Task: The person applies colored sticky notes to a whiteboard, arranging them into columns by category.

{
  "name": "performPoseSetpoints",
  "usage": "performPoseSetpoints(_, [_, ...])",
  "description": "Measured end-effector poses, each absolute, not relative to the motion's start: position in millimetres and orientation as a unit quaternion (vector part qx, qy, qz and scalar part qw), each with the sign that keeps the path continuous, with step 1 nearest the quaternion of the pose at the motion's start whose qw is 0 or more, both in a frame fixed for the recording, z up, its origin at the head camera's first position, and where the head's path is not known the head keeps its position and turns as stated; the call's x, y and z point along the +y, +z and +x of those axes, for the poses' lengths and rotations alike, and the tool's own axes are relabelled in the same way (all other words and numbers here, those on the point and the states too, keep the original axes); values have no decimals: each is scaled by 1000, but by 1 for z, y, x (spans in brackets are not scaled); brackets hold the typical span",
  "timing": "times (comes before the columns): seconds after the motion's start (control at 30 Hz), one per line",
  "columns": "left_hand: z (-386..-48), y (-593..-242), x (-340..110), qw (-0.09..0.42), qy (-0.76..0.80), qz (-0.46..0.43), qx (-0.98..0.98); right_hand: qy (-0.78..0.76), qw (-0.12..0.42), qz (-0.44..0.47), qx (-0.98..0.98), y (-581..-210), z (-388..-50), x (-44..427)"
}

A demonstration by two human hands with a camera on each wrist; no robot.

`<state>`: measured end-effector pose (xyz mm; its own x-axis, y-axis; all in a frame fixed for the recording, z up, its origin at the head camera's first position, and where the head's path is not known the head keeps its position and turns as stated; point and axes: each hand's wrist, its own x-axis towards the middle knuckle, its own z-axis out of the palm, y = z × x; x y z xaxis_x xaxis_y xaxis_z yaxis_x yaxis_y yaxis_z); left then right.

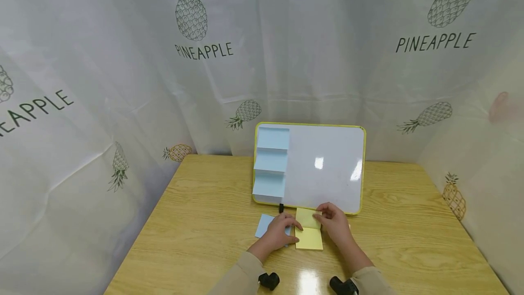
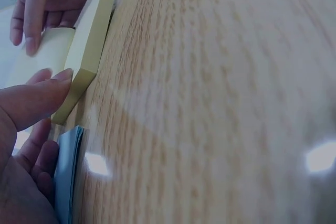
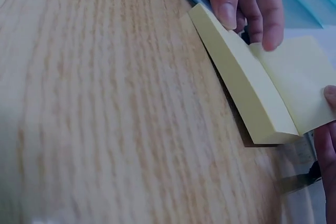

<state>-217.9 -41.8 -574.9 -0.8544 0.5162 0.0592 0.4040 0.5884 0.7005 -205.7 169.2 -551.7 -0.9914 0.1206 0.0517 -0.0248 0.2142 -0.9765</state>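
Note:
A yellow sticky note pad [image 1: 309,240] lies on the table below the whiteboard. Its top sheet [image 1: 307,217] is folded up and away from the pad, still joined along one edge. My left hand [image 1: 280,232] holds the pad's left side, thumb [image 2: 39,98] on the near corner and a finger by the fold. With thumb and fingers, my right hand [image 1: 333,224] pinches the right side of the raised sheet. Partly hidden under my left hand is a blue sticky note pad [image 1: 264,225].
A yellow-framed whiteboard [image 1: 323,167] leans at the back, with three blue notes [image 1: 273,138] in a column down its left side. At its lower edge sits a small black object [image 1: 281,208]. A pineapple-print curtain [image 1: 303,58] surrounds the wooden table [image 1: 196,222].

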Motion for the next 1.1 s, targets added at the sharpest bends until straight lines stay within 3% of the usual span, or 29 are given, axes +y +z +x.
performPoseSetpoints(0.27, [-218,-574,-42,83,358,259,893,616,31,9,-787,-557,-210,178])
performPoseSetpoints(0.6, [-220,-572,-41,89,333,260,902,603,-59,52,-794,-558,-211,195])
performPoseSetpoints(0.8, [-220,-571,-42,88,325,266,903,579,-57,81,-809,-557,-212,198])
performPoseSetpoints(1.1, [-219,-571,-42,86,338,266,899,581,-32,18,-813,-555,-211,189])
